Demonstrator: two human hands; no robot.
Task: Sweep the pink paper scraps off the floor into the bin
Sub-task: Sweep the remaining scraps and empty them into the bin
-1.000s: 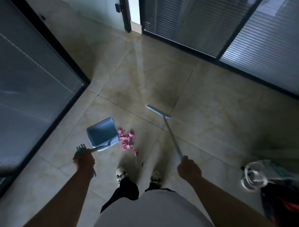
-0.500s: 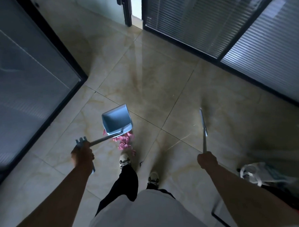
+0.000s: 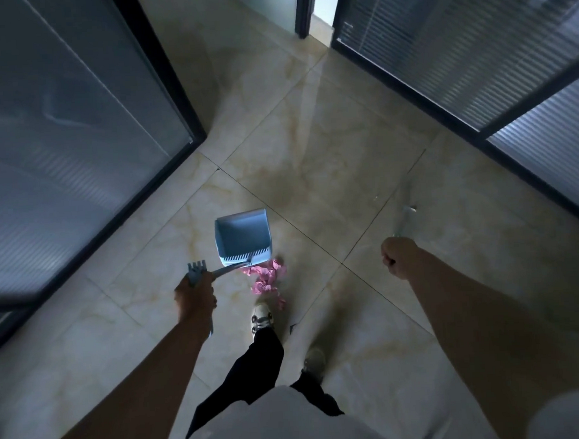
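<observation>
Pink paper scraps lie just beside left hand, dustpan.

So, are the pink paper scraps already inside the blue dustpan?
No, the pink paper scraps lie on the floor beside the dustpan, whose tray shows no scraps inside, while the left hand holds its handle.

No legible text, label, brand mark, number or sign found on any surface in the head view. The blue dustpan is unmarked on its visible faces, and the glass partitions carry none (the dim light and blur would hide any small print).
</observation>
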